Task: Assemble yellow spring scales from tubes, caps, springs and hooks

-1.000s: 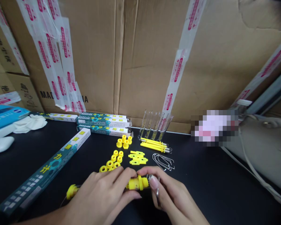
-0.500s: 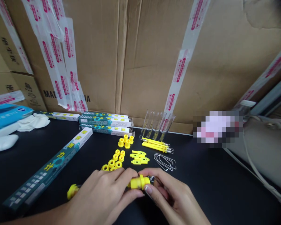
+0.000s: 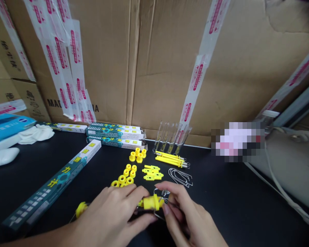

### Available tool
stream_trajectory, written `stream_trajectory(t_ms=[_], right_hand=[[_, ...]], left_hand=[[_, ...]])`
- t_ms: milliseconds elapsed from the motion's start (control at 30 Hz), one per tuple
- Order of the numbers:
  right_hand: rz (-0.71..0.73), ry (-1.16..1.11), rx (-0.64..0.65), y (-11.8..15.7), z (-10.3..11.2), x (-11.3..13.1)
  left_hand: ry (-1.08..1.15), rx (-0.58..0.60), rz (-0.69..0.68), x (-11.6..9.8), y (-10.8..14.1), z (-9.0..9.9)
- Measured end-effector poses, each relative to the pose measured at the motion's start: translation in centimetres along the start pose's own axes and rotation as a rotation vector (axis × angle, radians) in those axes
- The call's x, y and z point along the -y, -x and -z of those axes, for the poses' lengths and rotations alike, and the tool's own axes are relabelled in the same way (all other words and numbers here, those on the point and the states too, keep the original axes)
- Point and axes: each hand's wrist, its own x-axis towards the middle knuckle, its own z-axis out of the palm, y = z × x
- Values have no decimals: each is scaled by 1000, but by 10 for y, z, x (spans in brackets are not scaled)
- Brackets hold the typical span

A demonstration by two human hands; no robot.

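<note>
My left hand [image 3: 115,209] is closed around a spring scale, gripping it just behind its yellow end cap [image 3: 151,203]. Another yellow end [image 3: 81,208] of it sticks out to the left of the hand, and most of the body is covered by my fingers. My right hand [image 3: 187,212] pinches a bent metal wire hook [image 3: 157,190] against the right end of that cap. How far the wire passes into the cap cannot be made out. Ahead lie yellow rings [image 3: 122,179], flat yellow pieces [image 3: 153,176] and loose wire hooks [image 3: 180,176].
Beyond them are yellow rods with springs [image 3: 171,160], upright clear tubes [image 3: 172,139] and yellow flanged plugs [image 3: 137,156]. A long printed box [image 3: 59,178] lies at left, stacked boxes [image 3: 115,133] behind. A large carton [image 3: 164,68] walls off the back; a beige bag [image 3: 293,171] is at right.
My right fingers have shifted at the cap, and more of the bent wire shows around it. The left hand keeps its hold, nearly in place.
</note>
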Motion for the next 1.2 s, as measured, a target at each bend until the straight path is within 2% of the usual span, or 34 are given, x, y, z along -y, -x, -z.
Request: stream_trajectory(t_ms=[100, 200, 500, 600, 767, 967, 1067, 1200], right_hand=[[107, 56, 63, 1, 5, -3], [153, 90, 64, 1, 7, -6], [168, 152, 86, 3, 5, -7], [157, 149, 18, 4, 5, -6], [61, 96, -87, 3, 3, -6], [32, 132, -105, 3, 6, -4], [27, 188, -53, 4, 8, -4], [-72, 51, 158, 3, 9, -2]], left_hand=[[59, 36, 51, -3, -1, 1], [99, 63, 74, -6, -2, 4], [-2, -32, -113, 2, 2, -1], [36, -67, -91, 3, 2, 2], [131, -136, -84, 6, -1, 3], [-37, -235, -222, 11, 2, -5], [-102, -300, -257, 11, 2, -7], [-165, -352, -319, 10, 3, -6]])
